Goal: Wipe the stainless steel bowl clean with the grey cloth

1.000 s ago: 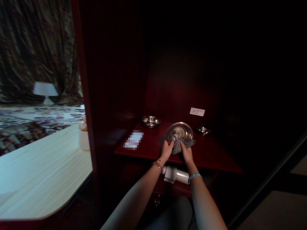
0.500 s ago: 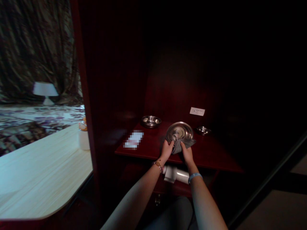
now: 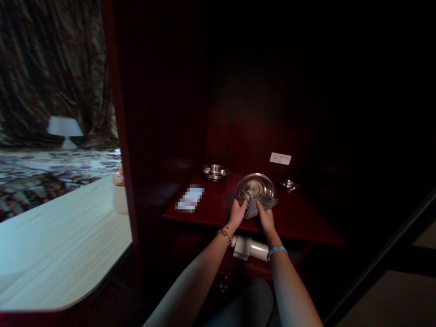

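A round stainless steel dish [image 3: 260,184] is tilted up in front of me, its shiny inside facing me. My left hand [image 3: 238,212] grips its lower left edge, thumb on the near side and the other fingers mostly hidden behind. At the lower right of the dish, my right hand [image 3: 266,216] is closed on a grey cloth [image 3: 254,209] with the thumb pressing it to the rim. One corner of the cloth sticks out to the right. A second steel dish [image 3: 214,173] rests at the back left of the dark red shelf [image 3: 211,213], and a smaller steel bowl [image 3: 289,185] at the back right.
A pixelated flat item [image 3: 190,198] lies on the shelf's left. On the back wall is a white socket plate [image 3: 280,158]. White cylindrical things [image 3: 258,250] lie beneath the shelf. Left of the dark partition [image 3: 122,136] stands a pale wooden table [image 3: 68,240] with a white container [image 3: 120,198].
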`<state>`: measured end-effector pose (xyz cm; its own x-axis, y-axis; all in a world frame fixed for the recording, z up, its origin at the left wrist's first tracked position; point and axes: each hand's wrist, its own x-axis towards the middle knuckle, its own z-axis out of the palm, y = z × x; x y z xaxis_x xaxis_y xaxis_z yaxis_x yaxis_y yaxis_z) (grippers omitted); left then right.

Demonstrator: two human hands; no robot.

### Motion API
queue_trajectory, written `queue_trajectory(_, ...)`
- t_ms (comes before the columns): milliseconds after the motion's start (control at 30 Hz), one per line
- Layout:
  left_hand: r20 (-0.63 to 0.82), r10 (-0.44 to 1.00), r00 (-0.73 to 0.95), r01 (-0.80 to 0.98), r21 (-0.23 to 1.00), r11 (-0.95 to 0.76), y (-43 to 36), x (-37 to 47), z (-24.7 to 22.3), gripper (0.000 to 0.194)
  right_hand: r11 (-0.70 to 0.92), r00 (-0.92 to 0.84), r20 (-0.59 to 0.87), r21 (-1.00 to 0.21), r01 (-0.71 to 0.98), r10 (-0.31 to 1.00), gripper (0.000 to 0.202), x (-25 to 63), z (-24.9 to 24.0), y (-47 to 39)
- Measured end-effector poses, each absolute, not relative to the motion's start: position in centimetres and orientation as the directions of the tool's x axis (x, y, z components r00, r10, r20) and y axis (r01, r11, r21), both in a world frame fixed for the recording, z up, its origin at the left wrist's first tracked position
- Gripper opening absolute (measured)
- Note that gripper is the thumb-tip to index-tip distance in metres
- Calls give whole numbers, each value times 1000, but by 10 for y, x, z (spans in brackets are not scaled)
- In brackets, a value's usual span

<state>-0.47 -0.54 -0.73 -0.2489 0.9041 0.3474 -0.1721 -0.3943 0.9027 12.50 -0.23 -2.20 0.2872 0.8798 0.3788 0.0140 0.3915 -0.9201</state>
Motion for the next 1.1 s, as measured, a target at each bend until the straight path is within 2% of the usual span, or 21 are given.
queue_trajectory(300, 395, 887, -239, -155, 886, -436, -7, -5, -7, 25, 378, 293, 364, -926, 12, 884, 52, 124, -21, -4)
queue_trajectory(1100, 375, 893, -250, -164, 892, -421, -4, -5, -9, 24, 372, 286, 369, -927, 48, 884, 52, 127, -24, 0)
